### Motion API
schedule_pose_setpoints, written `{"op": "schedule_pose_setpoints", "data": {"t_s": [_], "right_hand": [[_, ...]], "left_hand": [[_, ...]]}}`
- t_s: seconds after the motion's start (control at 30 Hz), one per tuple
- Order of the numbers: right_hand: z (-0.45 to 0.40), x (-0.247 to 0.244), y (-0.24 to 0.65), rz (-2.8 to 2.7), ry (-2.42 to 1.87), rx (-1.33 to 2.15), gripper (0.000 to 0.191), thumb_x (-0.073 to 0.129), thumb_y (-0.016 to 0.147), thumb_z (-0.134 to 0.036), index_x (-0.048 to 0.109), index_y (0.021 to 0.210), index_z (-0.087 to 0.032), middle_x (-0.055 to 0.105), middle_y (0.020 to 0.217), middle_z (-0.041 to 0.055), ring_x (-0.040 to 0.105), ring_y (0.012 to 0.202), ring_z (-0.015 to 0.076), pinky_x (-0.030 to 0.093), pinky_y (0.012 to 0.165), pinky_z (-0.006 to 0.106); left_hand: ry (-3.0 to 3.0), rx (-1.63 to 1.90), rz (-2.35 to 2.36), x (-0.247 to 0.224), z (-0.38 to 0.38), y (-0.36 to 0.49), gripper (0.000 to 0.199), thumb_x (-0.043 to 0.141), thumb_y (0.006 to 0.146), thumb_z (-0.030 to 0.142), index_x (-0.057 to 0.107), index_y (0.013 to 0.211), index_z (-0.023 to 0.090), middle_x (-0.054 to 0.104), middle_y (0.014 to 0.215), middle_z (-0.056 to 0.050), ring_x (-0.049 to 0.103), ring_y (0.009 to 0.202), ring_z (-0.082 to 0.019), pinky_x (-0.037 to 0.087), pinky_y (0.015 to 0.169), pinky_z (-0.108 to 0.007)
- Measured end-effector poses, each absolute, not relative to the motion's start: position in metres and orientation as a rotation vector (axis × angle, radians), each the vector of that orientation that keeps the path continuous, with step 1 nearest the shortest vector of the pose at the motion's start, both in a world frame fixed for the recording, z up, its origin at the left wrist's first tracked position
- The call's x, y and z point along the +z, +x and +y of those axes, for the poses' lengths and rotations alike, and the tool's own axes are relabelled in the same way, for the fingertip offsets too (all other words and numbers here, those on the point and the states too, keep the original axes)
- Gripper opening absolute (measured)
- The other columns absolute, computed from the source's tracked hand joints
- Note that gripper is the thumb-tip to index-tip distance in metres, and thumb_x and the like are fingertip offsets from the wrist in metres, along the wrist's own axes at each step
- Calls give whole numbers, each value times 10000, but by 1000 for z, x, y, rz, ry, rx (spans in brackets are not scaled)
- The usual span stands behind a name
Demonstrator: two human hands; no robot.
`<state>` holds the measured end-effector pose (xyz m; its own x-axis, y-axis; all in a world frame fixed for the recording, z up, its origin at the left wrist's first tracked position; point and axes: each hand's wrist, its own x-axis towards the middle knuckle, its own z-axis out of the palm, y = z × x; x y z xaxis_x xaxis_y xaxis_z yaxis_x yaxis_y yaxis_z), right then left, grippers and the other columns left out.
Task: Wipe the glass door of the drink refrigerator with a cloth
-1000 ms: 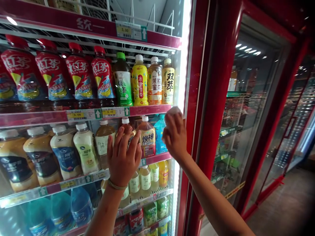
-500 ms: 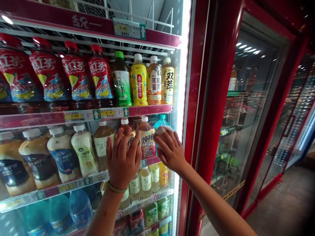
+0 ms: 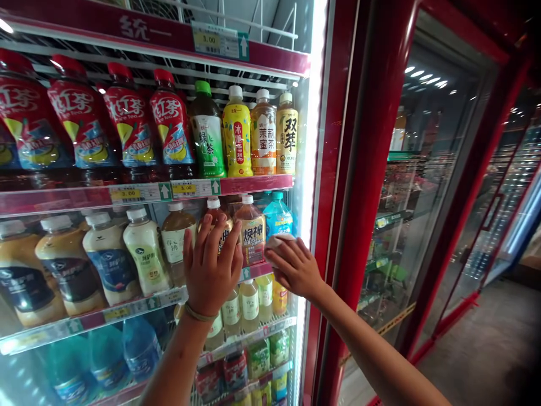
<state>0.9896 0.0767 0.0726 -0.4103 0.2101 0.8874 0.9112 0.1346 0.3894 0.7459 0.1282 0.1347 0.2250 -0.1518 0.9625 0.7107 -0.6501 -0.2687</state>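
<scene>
My left hand (image 3: 212,265) is raised with its fingers spread. It appears to lie flat on the glass door of a drinks cooler and holds nothing. A band circles its wrist. My right hand (image 3: 296,266) presses a crumpled white cloth or tissue (image 3: 281,241) under its fingers, near the right side of the glass. Behind my hands a brown drink bottle (image 3: 252,231) and a blue bottle (image 3: 279,215) stand on the middle shelf. Part of another brown bottle hides behind my left fingers.
Red-labelled tea bottles (image 3: 127,118) and a green tea bottle (image 3: 207,135) fill the shelf above. Milk tea bottles (image 3: 107,251) stand at left, blue bottles (image 3: 141,347) below. A bright light strip (image 3: 310,141) and red door frame (image 3: 372,169) border the right. More glass-doored coolers follow.
My right hand has moved down with the white cloth, uncovering more of the blue bottle. My left hand stays almost in place. The view has shifted slightly.
</scene>
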Motion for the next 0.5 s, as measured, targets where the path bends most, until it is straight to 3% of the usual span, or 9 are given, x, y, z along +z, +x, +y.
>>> {"op": "schedule_pose_setpoints", "data": {"t_s": [0.23, 0.4, 0.5], "right_hand": [[82, 120, 1013, -1253, -1233, -1212, 790, 457, 990, -207, 141, 1704, -333, 259, 1753, 70, 297, 1599, 350, 318, 1278, 626], [73, 93, 1005, -1722, -1108, -1391, 780, 528, 993, -285, 195, 1694, -363, 485, 1633, 35, 478, 1498, 292, 382, 1273, 503], [70, 95, 1024, -1563, -1173, -1385, 770, 501, 1004, -268, 179, 1696, -369, 442, 1657, 45, 461, 1509, 311, 378, 1269, 553]], "left_hand": [[-1737, -1524, -514, 134, 130, 748, 627, 702, 912, 194, 548, 1518, 248, 620, 1501, -120, 426, 1538, -296, 246, 1313, -533], [-1741, -1523, -517, 135, 128, 747, 541, 710, 908, 192, 622, 1441, 228, 640, 1475, -124, 464, 1513, -294, 264, 1308, -518], [-1733, -1521, -518, 135, 127, 748, 526, 715, 903, 192, 635, 1422, 217, 646, 1465, -131, 475, 1505, -301, 270, 1304, -526]]}}
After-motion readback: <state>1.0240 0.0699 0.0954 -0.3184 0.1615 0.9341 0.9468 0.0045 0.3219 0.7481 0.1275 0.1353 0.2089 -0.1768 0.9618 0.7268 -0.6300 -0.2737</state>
